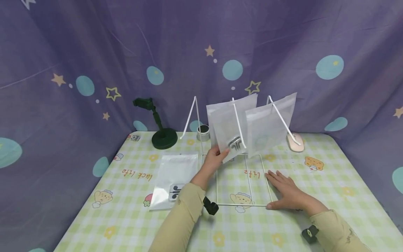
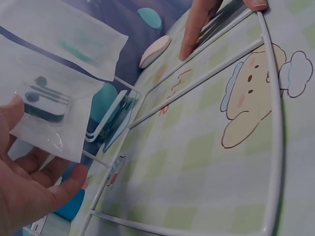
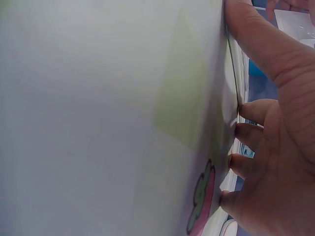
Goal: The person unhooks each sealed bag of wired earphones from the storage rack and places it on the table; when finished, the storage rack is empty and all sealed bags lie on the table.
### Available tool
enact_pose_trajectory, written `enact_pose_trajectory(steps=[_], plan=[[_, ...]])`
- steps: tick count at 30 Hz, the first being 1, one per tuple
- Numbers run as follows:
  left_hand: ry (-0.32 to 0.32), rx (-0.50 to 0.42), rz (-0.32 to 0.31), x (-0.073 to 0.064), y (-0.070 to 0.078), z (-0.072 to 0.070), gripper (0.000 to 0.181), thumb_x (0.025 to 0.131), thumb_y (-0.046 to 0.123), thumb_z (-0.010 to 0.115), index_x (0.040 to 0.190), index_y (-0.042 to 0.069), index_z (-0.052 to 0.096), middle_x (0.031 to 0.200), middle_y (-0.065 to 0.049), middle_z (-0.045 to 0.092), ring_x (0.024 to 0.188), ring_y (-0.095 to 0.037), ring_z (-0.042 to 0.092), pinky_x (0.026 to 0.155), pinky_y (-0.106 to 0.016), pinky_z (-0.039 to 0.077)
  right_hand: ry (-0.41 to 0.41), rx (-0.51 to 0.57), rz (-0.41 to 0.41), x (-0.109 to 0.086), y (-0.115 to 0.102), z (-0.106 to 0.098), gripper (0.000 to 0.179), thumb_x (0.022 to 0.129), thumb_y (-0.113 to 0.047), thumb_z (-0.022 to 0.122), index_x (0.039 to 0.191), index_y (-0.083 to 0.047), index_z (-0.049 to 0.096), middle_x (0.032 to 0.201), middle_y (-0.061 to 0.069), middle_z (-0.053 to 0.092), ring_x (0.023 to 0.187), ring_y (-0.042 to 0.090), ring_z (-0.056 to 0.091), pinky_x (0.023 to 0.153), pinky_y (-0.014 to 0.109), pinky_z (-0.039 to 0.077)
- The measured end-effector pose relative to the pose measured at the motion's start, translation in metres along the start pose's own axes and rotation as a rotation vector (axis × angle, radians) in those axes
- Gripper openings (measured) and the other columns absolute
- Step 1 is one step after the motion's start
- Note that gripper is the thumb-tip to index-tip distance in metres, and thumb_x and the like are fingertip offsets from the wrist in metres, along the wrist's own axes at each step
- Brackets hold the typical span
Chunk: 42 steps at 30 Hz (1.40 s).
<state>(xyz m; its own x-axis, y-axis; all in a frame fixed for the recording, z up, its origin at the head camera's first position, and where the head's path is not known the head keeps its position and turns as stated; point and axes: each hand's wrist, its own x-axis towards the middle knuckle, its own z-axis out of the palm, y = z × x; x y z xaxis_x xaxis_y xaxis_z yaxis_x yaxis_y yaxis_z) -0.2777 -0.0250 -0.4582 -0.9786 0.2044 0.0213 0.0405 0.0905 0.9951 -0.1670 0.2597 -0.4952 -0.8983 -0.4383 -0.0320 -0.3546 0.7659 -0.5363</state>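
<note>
A white wire rack (image 1: 236, 205) with upright prongs stands on the table. My left hand (image 1: 211, 164) pinches the lower corner of a frosted plastic bag (image 1: 225, 129) at the middle prong; a white item with a dark earphone shape shows inside. In the left wrist view the thumb lies on the front of this bag (image 2: 54, 132) and the other fingers are behind it. Another bag hangs behind it, partly hidden. The right prong carries a further plastic bag (image 1: 259, 127). With fingers extended, my right hand (image 1: 288, 192) rests against the rack's right base wire.
Left of the rack lies a flat plastic bag (image 1: 177, 169) with a similar item inside. Toward the back are a dark green stand (image 1: 164, 138), a small white round container (image 1: 203, 133) and a pale computer mouse (image 1: 296, 142). A patterned curtain (image 1: 267, 45) closes off the back.
</note>
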Motion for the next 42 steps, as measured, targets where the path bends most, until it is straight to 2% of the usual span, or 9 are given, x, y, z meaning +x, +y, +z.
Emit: enact_pose_trajectory(steps=[8,15,20,24,27,30,33,37,42], plan=[[-0.046,0.008,-0.018,-0.002,-0.006,0.005,0.036,0.102,0.026,0.052,0.122,-0.003,0.060,0.111,-0.016,0.066,0.085,-0.014,0.057,0.071,-0.025,0.047,0.002,0.008,-0.001,-0.001,0.000,0.000,0.113,0.068,-0.056,0.082,0.150,0.003,0.031,0.156,0.027,0.022,0.140,0.054,0.011,0.102,0.075,0.008],[0.019,0.050,-0.007,-0.008,-0.003,0.007,0.035,0.103,0.024,0.049,0.111,-0.006,0.065,0.099,-0.012,0.066,0.079,-0.013,0.053,0.070,-0.025,0.045,0.007,-0.003,-0.001,-0.001,-0.001,-0.001,0.113,0.069,-0.056,0.081,0.150,0.003,0.031,0.156,0.027,0.023,0.140,0.054,0.012,0.101,0.076,0.009],[0.050,0.075,-0.005,-0.016,-0.002,0.004,0.037,0.103,0.028,0.049,0.108,-0.005,0.065,0.086,-0.006,0.058,0.077,-0.014,0.048,0.067,-0.027,0.041,0.008,0.002,-0.004,-0.001,-0.001,-0.002,0.113,0.069,-0.056,0.082,0.150,0.003,0.031,0.155,0.027,0.023,0.140,0.054,0.012,0.101,0.076,0.009],[0.048,0.087,0.001,-0.033,0.014,0.000,0.036,0.104,0.024,0.048,0.112,-0.008,0.063,0.106,-0.014,0.064,0.089,-0.019,0.052,0.077,-0.033,0.045,0.012,0.011,-0.007,-0.001,0.000,0.000,0.113,0.068,-0.056,0.082,0.150,0.003,0.031,0.155,0.027,0.023,0.140,0.054,0.012,0.101,0.076,0.008],[0.016,0.047,0.019,-0.048,0.029,-0.003,0.035,0.104,0.019,0.046,0.117,-0.011,0.060,0.124,-0.022,0.061,0.103,-0.027,0.057,0.090,-0.040,0.046,0.015,0.007,-0.005,-0.001,0.001,0.001,0.112,0.068,-0.056,0.082,0.150,0.002,0.032,0.155,0.026,0.023,0.140,0.054,0.012,0.101,0.076,0.009],[-0.029,-0.006,0.046,-0.058,0.035,-0.006,0.036,0.105,0.016,0.044,0.120,-0.013,0.057,0.122,-0.026,0.061,0.106,-0.038,0.059,0.091,-0.047,0.049,0.012,0.001,0.001,-0.001,0.002,0.001,0.113,0.068,-0.057,0.081,0.150,0.002,0.032,0.156,0.026,0.023,0.140,0.054,0.012,0.101,0.076,0.009],[-0.059,-0.027,0.083,-0.065,0.034,-0.007,0.035,0.106,0.013,0.041,0.121,-0.016,0.055,0.117,-0.031,0.061,0.102,-0.046,0.060,0.087,-0.054,0.051,0.010,0.000,0.006,0.000,0.002,0.001,0.113,0.068,-0.057,0.082,0.150,0.002,0.031,0.156,0.026,0.023,0.140,0.054,0.012,0.101,0.076,0.008],[-0.070,-0.041,0.092,-0.065,0.021,-0.009,0.034,0.106,0.012,0.040,0.121,-0.016,0.054,0.112,-0.033,0.061,0.097,-0.051,0.060,0.084,-0.059,0.050,0.012,-0.003,0.006,0.000,0.002,0.001,0.114,0.067,-0.058,0.081,0.150,0.002,0.032,0.155,0.026,0.024,0.140,0.054,0.012,0.101,0.076,0.008],[-0.032,0.008,0.091,-0.067,0.008,-0.011,0.036,0.106,0.018,0.043,0.122,-0.011,0.057,0.107,-0.027,0.065,0.089,-0.040,0.064,0.079,-0.047,0.055,0.008,-0.004,0.007,0.000,0.002,0.001,0.114,0.068,-0.058,0.081,0.150,0.002,0.031,0.155,0.027,0.024,0.140,0.054,0.012,0.101,0.076,0.008]])
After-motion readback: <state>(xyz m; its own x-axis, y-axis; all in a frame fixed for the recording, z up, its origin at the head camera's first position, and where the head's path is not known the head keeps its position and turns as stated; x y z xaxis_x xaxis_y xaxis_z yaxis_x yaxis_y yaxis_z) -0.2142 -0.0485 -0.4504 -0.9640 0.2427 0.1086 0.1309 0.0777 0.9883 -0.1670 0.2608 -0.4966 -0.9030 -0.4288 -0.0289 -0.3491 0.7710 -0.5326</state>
